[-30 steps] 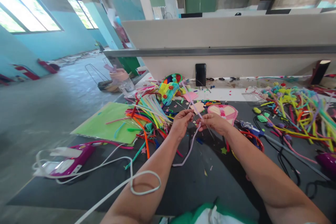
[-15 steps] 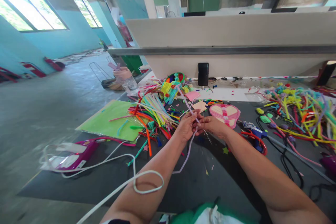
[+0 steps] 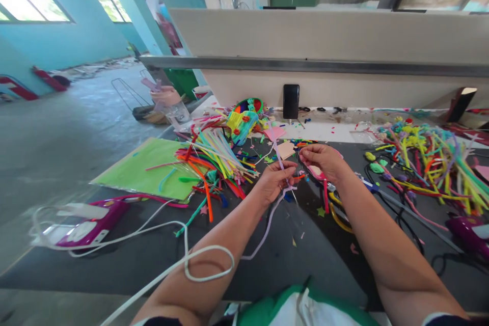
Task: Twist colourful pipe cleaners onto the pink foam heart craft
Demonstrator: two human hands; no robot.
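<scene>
My left hand (image 3: 275,182) is closed in a pinch on a lavender pipe cleaner (image 3: 269,221). One length rises above the fingers, and another bends at the hand and trails down to the table. A thin metallic-looking stick pokes out below these fingers. My right hand (image 3: 324,160) is apart from it, to the right, with thumb and fingertips pressed together; whatever they pinch, if anything, is too small to tell. Beneath the right hand lies a pink-edged heart-shaped piece (image 3: 315,171), partly covered.
Bundled pipe cleaners (image 3: 219,155) lie left beside a green sheet (image 3: 141,168). A purple device (image 3: 95,221) with a white cord sits front left. A black phone (image 3: 291,102) leans against the back panel. More pipe cleaners (image 3: 428,163) heap up at right, near black cords.
My right hand has moved away from the left, up and to the right, over the heart-shaped piece. The left hand keeps its pinch on the lavender pipe cleaner. The view has shifted slightly.
</scene>
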